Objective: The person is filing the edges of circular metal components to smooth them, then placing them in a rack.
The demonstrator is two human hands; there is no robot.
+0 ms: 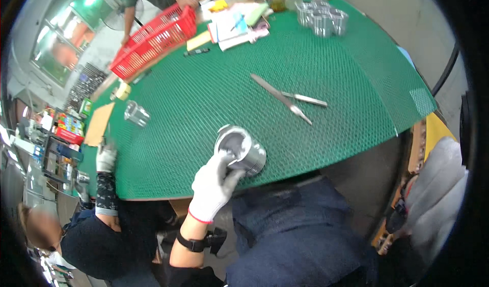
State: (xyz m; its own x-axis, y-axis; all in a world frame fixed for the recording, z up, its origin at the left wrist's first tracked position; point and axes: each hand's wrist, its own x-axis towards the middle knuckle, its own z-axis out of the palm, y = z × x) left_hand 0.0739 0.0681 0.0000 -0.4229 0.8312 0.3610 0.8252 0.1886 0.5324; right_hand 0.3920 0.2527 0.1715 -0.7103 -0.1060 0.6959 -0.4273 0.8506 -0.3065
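My left hand [211,188], in a white glove with a red cuff edge, is closed on a shiny metal piston [253,160] near the front edge of the green-matted table [193,109]. The piston is tilted, its hollow end facing up and left, with grooves around its lower end. My fingers reach over the rim into the hollow, and the thumb lies along the outside. My right hand is out of view. Beyond the piston, to the right, a flat file [275,93] lies crossed with a slim silver-handled tool [308,99].
Several pistons [322,22] stand grouped at the far right; another piston [136,114] lies at left. A red basket [153,42], with a person's hands on it, sits at the far edge near papers [232,27] and a black marker [196,52]. A co-worker's gloved hand [106,157] rests at left.
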